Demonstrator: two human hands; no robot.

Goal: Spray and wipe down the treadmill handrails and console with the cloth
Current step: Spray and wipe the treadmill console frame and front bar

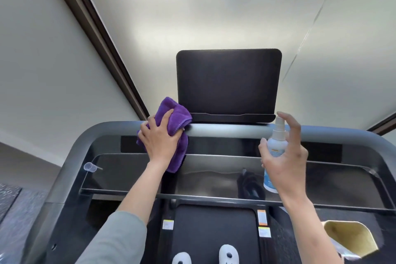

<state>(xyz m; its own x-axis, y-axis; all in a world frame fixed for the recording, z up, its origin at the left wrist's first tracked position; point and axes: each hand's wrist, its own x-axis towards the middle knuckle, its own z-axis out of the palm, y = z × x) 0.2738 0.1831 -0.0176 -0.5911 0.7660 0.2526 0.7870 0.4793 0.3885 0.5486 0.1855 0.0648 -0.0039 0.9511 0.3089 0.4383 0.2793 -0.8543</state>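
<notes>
Purple bunched cloth [171, 120] on handrail [225, 132].

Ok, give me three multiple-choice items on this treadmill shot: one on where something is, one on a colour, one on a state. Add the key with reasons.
1. Where is the cloth?
A. on the front handrail, left of the screen
B. in the paper bag
C. on the belt

2. What colour is the cloth?
A. yellow
B. purple
C. white

3. What is the right hand doing?
A. hanging idle
B. resting flat on the console
C. holding the spray bottle upright

Key:
1 A: the left hand presses it on the front handrail, beside the dark screen.
2 B: the fabric is plainly purple.
3 C: fingers curl round the spray bottle, nozzle up, forefinger raised above it.
</notes>
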